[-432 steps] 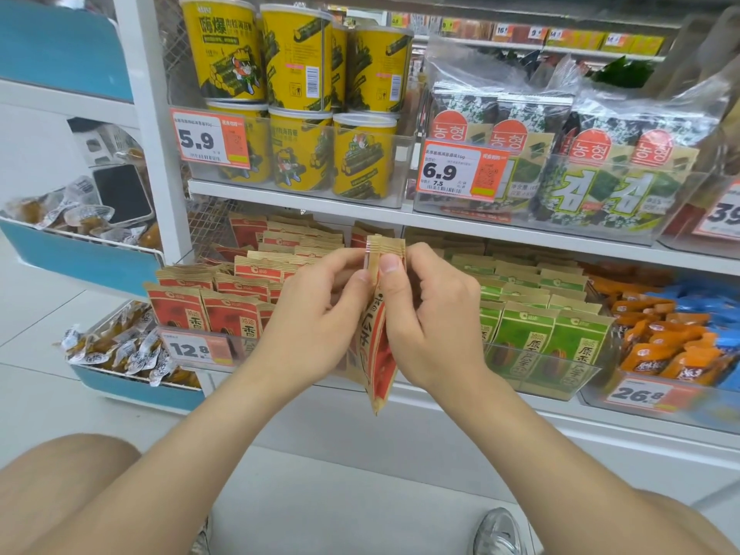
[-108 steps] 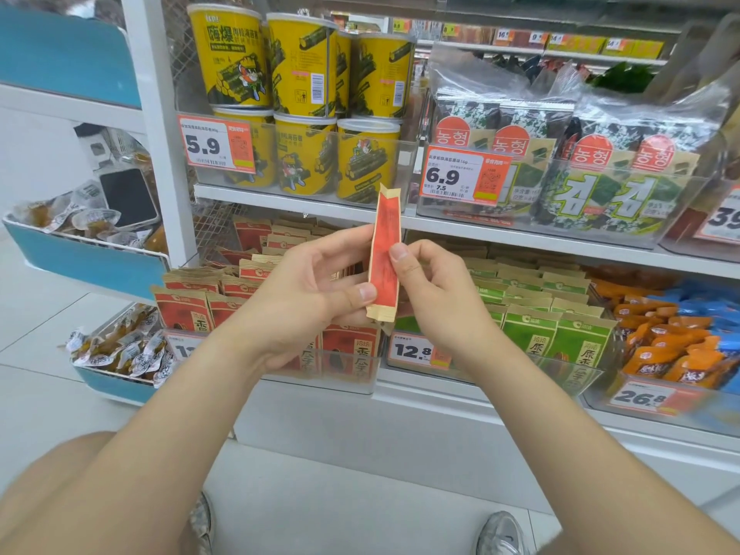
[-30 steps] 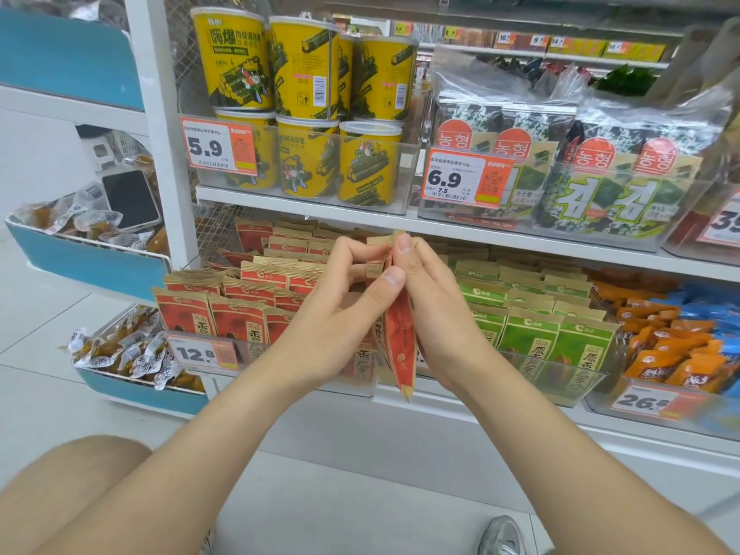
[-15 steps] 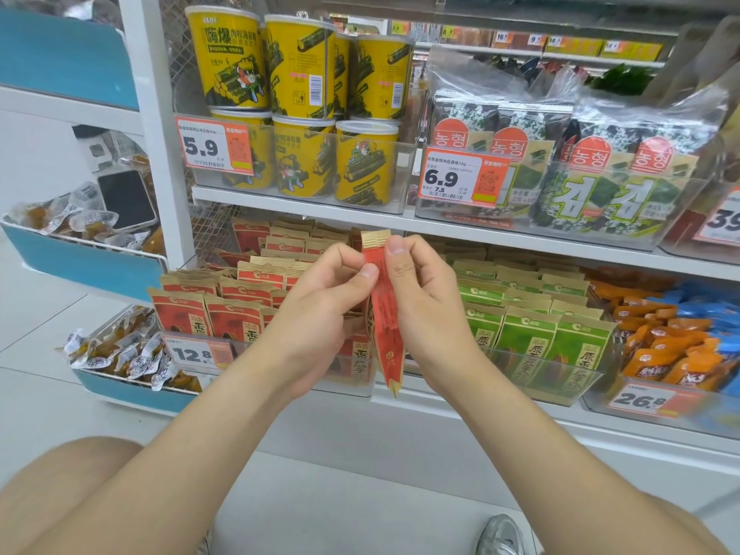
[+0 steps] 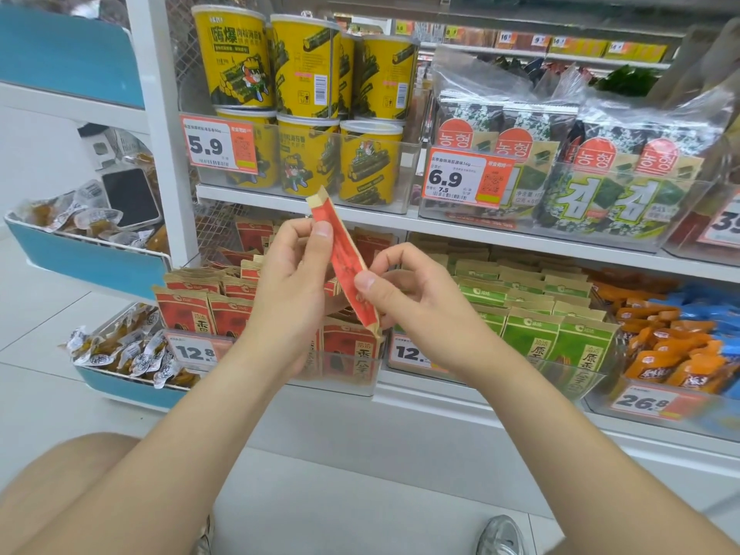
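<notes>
**Mid-air before lower shelf (image 5: 440,394): red packet (image 5: 344,260) pinched by both hands**

Up front of the shelf, L hand (image 5: 288,286) is raised, thumb pressing the packet's upper part vs curled fingers. R hand (image 5: 404,298) sits lower, thumb & arched index clamped on the bottom part. Packet shows edge-on, long axis a steep diag.: top end up-left, bottom end down-right, above the matching red packs (image 5: 224,314).

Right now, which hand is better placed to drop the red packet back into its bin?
Left, probably. The left hand pinches the red packet up high and hangs before the red-packet bin; the right hand pinches its lower end, nearer the green packets.
</notes>
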`<state>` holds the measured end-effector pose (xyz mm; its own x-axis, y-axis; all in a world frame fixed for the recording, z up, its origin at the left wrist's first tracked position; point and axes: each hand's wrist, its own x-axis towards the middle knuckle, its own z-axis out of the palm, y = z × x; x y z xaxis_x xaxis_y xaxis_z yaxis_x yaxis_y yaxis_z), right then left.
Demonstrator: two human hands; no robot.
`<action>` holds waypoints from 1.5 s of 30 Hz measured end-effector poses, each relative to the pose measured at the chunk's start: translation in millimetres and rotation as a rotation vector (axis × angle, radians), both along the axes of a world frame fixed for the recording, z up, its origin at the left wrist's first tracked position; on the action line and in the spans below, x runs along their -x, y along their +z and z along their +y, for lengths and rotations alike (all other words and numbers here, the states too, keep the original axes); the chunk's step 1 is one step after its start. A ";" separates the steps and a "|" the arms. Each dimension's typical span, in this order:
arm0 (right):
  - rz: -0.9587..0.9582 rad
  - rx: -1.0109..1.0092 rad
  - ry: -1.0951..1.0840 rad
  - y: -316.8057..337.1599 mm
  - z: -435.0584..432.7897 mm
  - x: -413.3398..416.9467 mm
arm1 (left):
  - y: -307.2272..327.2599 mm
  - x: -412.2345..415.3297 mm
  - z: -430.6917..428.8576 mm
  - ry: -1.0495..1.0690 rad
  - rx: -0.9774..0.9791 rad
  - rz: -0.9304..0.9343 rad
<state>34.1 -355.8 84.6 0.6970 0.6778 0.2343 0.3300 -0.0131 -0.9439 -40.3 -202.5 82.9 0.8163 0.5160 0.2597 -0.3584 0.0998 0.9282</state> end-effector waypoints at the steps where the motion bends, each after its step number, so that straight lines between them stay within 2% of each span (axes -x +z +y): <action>1: -0.004 -0.032 -0.018 0.6 1.4 1.4 | 0.9 1.0 0.8 -0.002 -0.035 0.000; 6: -0.064 -0.093 -0.170 -3.5 5.2 -4.2 | 5.2 7.6 -3.0 -0.183 -0.183 0.034; 12: -0.201 -0.012 -0.183 -12.5 4.6 -14.6 | 5.0 10.6 1.2 -0.334 -0.176 0.036; 19: -0.254 0.018 -0.188 -17.7 5.6 -16.4 | 6.1 12.2 1.6 -0.344 -0.181 0.061; 27: -0.217 0.014 -0.184 -15.2 5.2 -13.7 | 5.2 11.0 6.7 -0.348 -0.173 0.070; 33: -0.213 0.063 -0.083 -15.6 -0.6 -14.0 | 6.3 12.5 11.1 -0.346 -0.174 0.107; 37: -0.234 0.041 -0.088 -11.1 -4.0 -4.9 | 6.1 14.1 5.8 -0.368 -0.068 0.134; 42: -0.348 0.095 -0.141 -10.2 -2.2 12.9 | -0.7 16.4 -10.5 -0.248 -0.190 0.170; 45: -0.290 0.129 -0.162 -8.2 -2.4 8.7 | 1.7 15.2 -9.1 -0.214 -0.192 0.143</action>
<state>25.4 -358.1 76.4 0.7147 0.6010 0.3578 0.5678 -0.1999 -0.7985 -55.5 -211.6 84.6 0.9363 0.2814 0.2100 -0.2122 -0.0229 0.9770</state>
